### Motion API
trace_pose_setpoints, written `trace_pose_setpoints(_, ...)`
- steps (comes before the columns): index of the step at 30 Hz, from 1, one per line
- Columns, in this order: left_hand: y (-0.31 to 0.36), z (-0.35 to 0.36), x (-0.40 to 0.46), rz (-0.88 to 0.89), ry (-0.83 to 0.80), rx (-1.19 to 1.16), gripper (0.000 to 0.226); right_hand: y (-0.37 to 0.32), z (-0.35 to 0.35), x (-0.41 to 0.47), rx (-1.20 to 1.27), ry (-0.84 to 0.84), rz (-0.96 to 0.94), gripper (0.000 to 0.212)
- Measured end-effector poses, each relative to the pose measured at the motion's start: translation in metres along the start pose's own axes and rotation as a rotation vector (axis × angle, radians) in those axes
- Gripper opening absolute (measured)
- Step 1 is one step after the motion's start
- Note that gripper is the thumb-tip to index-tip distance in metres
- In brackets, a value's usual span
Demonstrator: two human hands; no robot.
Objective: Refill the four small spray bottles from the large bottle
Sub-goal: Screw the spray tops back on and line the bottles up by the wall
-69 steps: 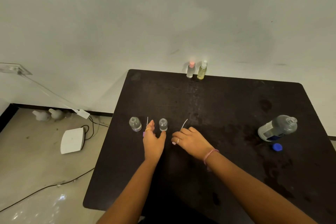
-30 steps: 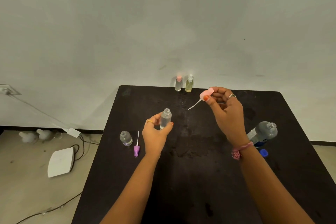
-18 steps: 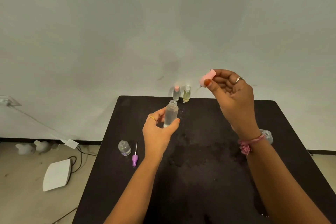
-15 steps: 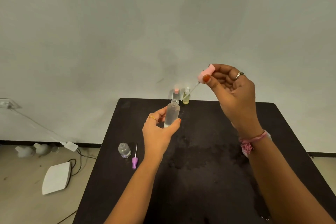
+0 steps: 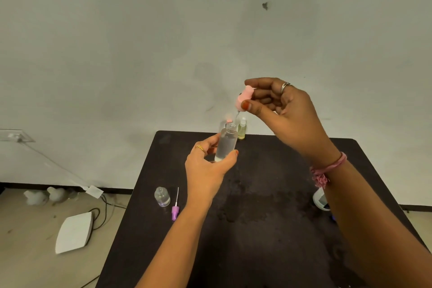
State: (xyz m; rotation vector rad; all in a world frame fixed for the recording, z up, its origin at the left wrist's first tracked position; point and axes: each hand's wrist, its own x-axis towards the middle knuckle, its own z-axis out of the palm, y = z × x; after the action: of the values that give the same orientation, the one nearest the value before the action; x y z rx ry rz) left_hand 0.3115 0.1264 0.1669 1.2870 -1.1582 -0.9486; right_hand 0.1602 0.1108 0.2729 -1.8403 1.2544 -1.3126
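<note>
Item 1, small clear bottle (image 5: 225, 145): held upright above the table (image 5: 268, 217), gripped low on the body by left hand (image 5: 208, 166), thumb one side, fingers the other. Neck open. Clear liquid fills most of it, so refill looks done

Item 2, pink spray cap (image 5: 245, 98): pinched betw. thumb & forefinger of right hand (image 5: 285, 114), other fingers curled in. Dip tube hangs down, tip just above or at the bottle neck; can't tell if it's in yet. Step in hand, prob.: recapping

Item 3, second clear bottle (image 5: 162, 197): stands uncapped near left table edge. Fill level unclear, looks low. Its purple spray cap (image 5: 174, 212) lies just beside it on the table, tube pointing away. Prob. still to fill & cap

Items 4–5, pink-topped bottle (image 5: 229, 123) & yellowish bottle (image 5: 242, 130): capped, upright at far edge by the wall (image 5: 163, 42), first partly hidden behind held bottle. Whether already refilled: can't tell

Item 6, large bottle (image 5: 320, 199): at right, mostly hidden behind right forearm; only a sliver shows

Est. progress: one bottle near finished, at least one left
</note>
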Motion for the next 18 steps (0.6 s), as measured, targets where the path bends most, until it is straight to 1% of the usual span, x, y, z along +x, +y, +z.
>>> trace_pose_setpoints(3,0.005,0.0,0.001,0.008,-0.009,-0.009,0.043,-0.001,-0.002,0.004,-0.032,-0.095,0.034,0.039)
trace_pose_setpoints(6,0.009,0.001,0.001,0.01,-0.014,-0.024,0.043,-0.001,-0.002,0.009,-0.078,-0.167,0.067,0.033)
trace_pose_setpoints(10,0.014,0.004,0.001,0.018,-0.015,-0.057,0.043,0.0,-0.003,0.015,-0.098,-0.218,0.104,0.03)
trace_pose_setpoints(13,0.017,0.006,0.003,0.031,-0.02,-0.072,0.043,0.003,-0.001,0.015,-0.11,-0.229,0.13,0.03)
trace_pose_setpoints(18,0.017,0.01,0.006,0.027,-0.002,-0.057,0.045,0.006,0.002,0.013,-0.15,-0.184,0.169,0.032)
